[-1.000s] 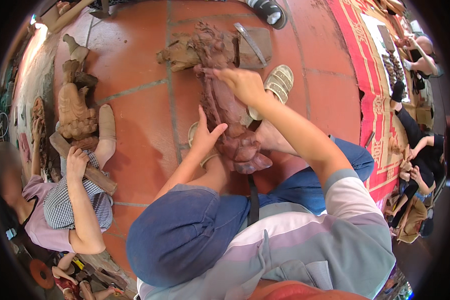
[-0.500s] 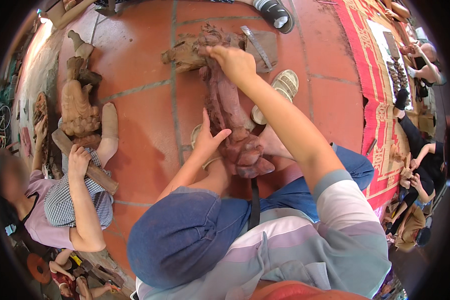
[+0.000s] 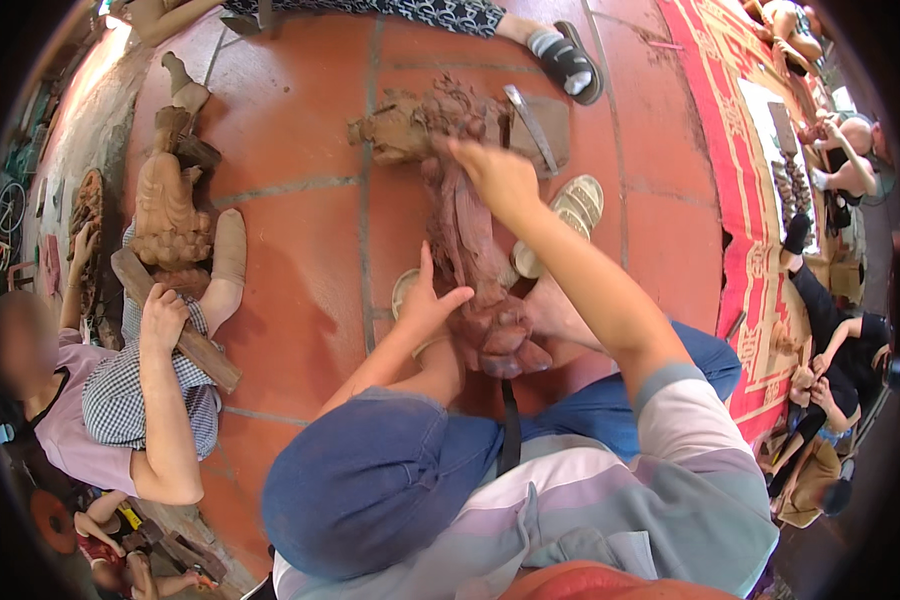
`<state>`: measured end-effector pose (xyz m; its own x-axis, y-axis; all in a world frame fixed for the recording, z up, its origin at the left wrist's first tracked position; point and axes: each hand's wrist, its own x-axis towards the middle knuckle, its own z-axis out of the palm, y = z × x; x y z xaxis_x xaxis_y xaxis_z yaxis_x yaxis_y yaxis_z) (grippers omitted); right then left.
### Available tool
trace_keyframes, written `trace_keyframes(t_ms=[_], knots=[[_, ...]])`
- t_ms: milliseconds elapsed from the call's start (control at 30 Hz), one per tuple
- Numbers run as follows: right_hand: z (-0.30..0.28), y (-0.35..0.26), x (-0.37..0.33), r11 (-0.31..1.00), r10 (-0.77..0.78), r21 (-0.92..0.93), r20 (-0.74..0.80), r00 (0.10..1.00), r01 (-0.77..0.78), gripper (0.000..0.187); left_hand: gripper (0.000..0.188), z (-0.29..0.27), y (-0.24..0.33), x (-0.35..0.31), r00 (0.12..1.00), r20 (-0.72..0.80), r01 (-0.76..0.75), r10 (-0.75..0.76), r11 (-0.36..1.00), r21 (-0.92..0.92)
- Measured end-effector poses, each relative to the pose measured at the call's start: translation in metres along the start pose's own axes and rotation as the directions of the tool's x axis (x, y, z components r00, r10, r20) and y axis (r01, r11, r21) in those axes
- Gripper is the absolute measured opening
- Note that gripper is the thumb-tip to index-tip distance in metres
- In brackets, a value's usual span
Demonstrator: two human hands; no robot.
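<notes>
Pale-brown wood forms the carved seated figure (image 3: pixel 167 205) at the left on the tiled floor (image 3: pixel 290 130). Just near of it, a co-worker's hand (image 3: pixel 163 318) is closed round a wooden bar (image 3: pixel 210 360). Farther right, a rough log (image 3: pixel 388 132) lies crosswise at the far end of a reddish-brown wood carving (image 3: pixel 463 235), which stretches toward the person to a lobed near end. The left hand (image 3: pixel 432 303) is spread wide at the carving's left side, thumb over its near part. The right hand (image 3: pixel 500 185), fingers curled and blurred, is at the carving's far part; I cannot tell whether it holds anything. Right of that, a flat metal strip (image 3: pixel 532 128) lies against a wood block (image 3: pixel 550 130), with a pale sandal (image 3: pixel 578 208) nearer and a red patterned mat (image 3: pixel 710 150) at the right.
</notes>
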<state>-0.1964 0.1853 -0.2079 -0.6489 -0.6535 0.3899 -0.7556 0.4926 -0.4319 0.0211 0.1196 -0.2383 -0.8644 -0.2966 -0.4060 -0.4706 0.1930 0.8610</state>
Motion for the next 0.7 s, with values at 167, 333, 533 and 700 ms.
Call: trace_keyframes(t_ms=[167, 333, 533, 700], knots=[[-0.024, 0.000, -0.017, 0.997, -0.020, -0.068, 0.153, 0.988, 0.030, 0.019, 0.112, 0.008, -0.014, -0.001, 0.999, -0.037, -0.020, 0.020, 1.000, -0.003], [-0.005, -0.008, 0.037, 0.993, 0.106, -0.052, 0.033, 0.994, -0.104, 0.020, 0.111, 0.001, 0.006, -0.006, 1.000, -0.004, 0.011, -0.011, 0.998, 0.069], [-0.028, 0.005, -0.026, 0.999, -0.036, -0.020, 0.188, 0.981, 0.041, 0.020, 0.111, 0.004, -0.001, -0.005, 0.999, -0.032, -0.020, 0.023, 0.996, 0.088], [-0.002, -0.002, 0.027, 0.997, 0.016, -0.073, -0.006, 1.000, -0.017, 0.020, 0.111, 0.001, 0.011, -0.004, 1.000, 0.005, 0.011, -0.011, 0.999, 0.048]])
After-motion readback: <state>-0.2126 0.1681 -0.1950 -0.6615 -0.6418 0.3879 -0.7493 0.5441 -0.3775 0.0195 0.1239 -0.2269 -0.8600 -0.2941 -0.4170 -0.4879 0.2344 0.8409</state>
